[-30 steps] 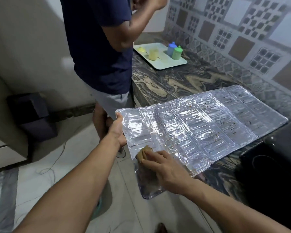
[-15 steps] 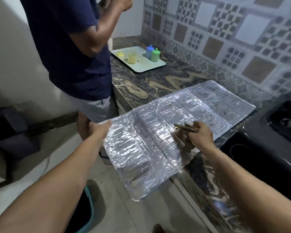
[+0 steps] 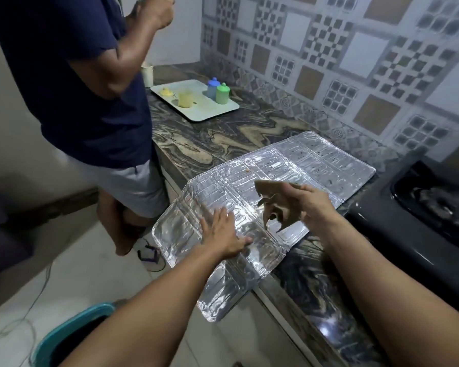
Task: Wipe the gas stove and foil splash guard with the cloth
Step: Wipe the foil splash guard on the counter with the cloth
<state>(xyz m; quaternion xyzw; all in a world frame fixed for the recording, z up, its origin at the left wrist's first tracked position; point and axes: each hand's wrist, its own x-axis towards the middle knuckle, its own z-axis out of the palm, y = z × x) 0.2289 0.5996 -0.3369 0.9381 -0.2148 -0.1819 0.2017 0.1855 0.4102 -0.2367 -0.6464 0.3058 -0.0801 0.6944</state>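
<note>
No text, label, brand, number or sign could be read anywhere in the view. The foil splash guard (image 3: 289,176) bore only embossed ridges, and the wall tiles (image 3: 355,62) toward one o'clock carried only checker patterns, no lettering.

**Pretty clearly a home kitchen**

Small domestic kitchen, no question. There's a dark marble-look swirled stone countertop (image 3: 223,139) running along a wall covered in patterned beige, white and grey checker tiles (image 3: 342,49). At the right end sits a black glass-top gas stove (image 3: 419,215) with a burner showing. Further back on the counter there's a pale green rectangular plastic tray (image 3: 212,112) with a little blue lidded container (image 3: 213,87) and a green one (image 3: 222,93) on it. A silver embossed foil splash guard (image 3: 289,168) lies flat on the counter, and the floor has plain white tiles (image 3: 90,260).
</note>
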